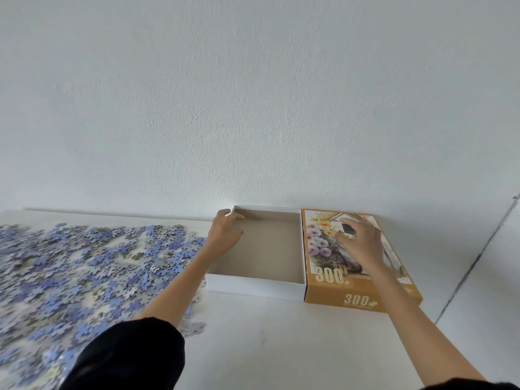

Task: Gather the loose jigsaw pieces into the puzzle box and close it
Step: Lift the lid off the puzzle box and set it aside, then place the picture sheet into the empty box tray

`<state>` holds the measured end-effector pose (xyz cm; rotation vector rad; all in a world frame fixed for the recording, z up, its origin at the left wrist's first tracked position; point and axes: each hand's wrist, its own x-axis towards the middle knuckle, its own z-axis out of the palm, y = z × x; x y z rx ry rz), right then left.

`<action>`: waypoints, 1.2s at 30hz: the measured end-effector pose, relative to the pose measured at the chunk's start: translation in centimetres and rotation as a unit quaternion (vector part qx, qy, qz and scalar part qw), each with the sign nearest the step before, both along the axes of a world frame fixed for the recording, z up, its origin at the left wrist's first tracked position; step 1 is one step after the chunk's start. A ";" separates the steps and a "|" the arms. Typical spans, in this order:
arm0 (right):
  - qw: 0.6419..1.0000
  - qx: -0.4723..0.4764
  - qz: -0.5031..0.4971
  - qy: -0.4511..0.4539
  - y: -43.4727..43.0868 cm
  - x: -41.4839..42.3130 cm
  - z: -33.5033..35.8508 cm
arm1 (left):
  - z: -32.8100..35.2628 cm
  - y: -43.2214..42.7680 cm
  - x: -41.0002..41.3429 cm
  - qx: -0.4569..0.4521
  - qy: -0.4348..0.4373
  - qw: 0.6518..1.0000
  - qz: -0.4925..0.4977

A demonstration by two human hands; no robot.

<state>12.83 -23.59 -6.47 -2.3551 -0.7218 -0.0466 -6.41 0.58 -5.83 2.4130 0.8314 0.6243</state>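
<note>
Pieces (84, 263) lie loose in a wide, mostly blue spread over the left part of the white table (267, 333), many overlapping. The nearest of them reach right up to the left wall of the box (253, 285), around its near corner. None are inside it.

The box stands open in the middle of the table with its far side against the white wall (253, 108). It is white outside, and its grey-brown floor is bare. The lid (323, 249) lies flat just to its right, picture side up, with their long sides touching or nearly so. It is orange-brown with painted flowers, and "300" is printed on its top and on its near side.

The left hand (223, 235) is at the box's far left corner. Its fingers curl over the left wall into the box and its thumb sits by the corner, so it holds that wall. The forearm crosses over the edge of the pieces, and a black sleeve (126, 356) is pushed up near the elbow.

The right hand (363, 243) rests palm down on the lid, fingers spread and fairly straight, fingertips touching the picture, gripping nothing.
</note>
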 end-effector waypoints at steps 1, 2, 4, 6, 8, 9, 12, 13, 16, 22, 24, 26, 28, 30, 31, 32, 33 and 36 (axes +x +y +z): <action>1.000 0.012 0.016 0.002 0.8 -0.6 0.3 | 0.3 0.1 -0.4 -0.004 -0.015 1.000 0.002; 0.999 0.020 0.032 0.003 1.7 -1.3 0.6 | 0.7 0.3 -0.9 -0.006 -0.027 1.000 0.004; 0.997 0.037 0.061 0.003 3.8 -2.9 1.3 | 1.3 0.6 -2.4 -0.007 -0.040 0.999 0.011; 0.994 0.061 0.094 0.008 5.9 -4.8 2.0 | 1.9 1.1 -4.2 -0.012 -0.046 0.999 0.017; 0.988 0.083 0.132 0.004 8.1 -6.8 2.4 | 2.3 2.0 -6.3 -0.018 -0.049 0.998 0.025; 0.984 0.092 0.150 0.002 9.3 -7.9 2.5 | 2.5 2.6 -7.5 -0.018 -0.051 0.998 0.032; 0.974 0.104 0.203 0.009 13.3 -11.4 2.7 | 3.0 4.9 -11.4 -0.018 -0.069 0.995 0.066; 0.970 0.103 0.221 0.006 14.6 -12.7 2.7 | 3.0 5.9 -12.8 -0.018 -0.074 0.994 0.079; 0.963 0.093 0.253 0.023 18.5 -16.8 2.2 | 3.1 9.0 -17.0 -0.020 -0.081 0.990 0.110; 0.954 0.073 0.287 0.049 27.0 -26.8 0.3 | 2.8 16.5 -25.8 -0.005 -0.075 0.988 0.134; 0.951 0.075 0.296 0.057 29.7 -30.6 0.0 | 2.5 19.2 -29.1 -0.009 -0.068 0.988 0.138; 0.948 0.068 0.304 0.067 32.5 -34.5 -0.3 | 2.3 21.7 -32.8 -0.018 -0.052 0.987 0.152; 0.943 0.055 0.319 0.074 35.2 -38.3 -0.6 | 1.8 23.9 -36.7 -0.021 -0.046 0.985 0.166; 0.937 0.054 0.338 0.074 37.6 -41.8 -0.6 | 1.5 25.7 -40.5 -0.024 -0.048 0.983 0.176; 0.934 0.054 0.346 0.073 38.6 -43.4 -0.5 | 1.2 26.4 -42.2 -0.024 -0.042 0.982 0.184; 0.931 0.053 0.353 0.069 39.5 -44.9 -0.5 | 0.8 27.0 -43.9 -0.022 -0.034 0.981 0.192; 0.928 0.049 0.362 0.069 40.2 -46.3 -0.6 | 0.3 27.4 -45.4 -0.023 -0.025 0.979 0.199; 0.918 0.032 0.388 0.077 41.7 -49.7 -1.0 | -1.4 28.2 -48.9 -0.031 -0.014 0.975 0.221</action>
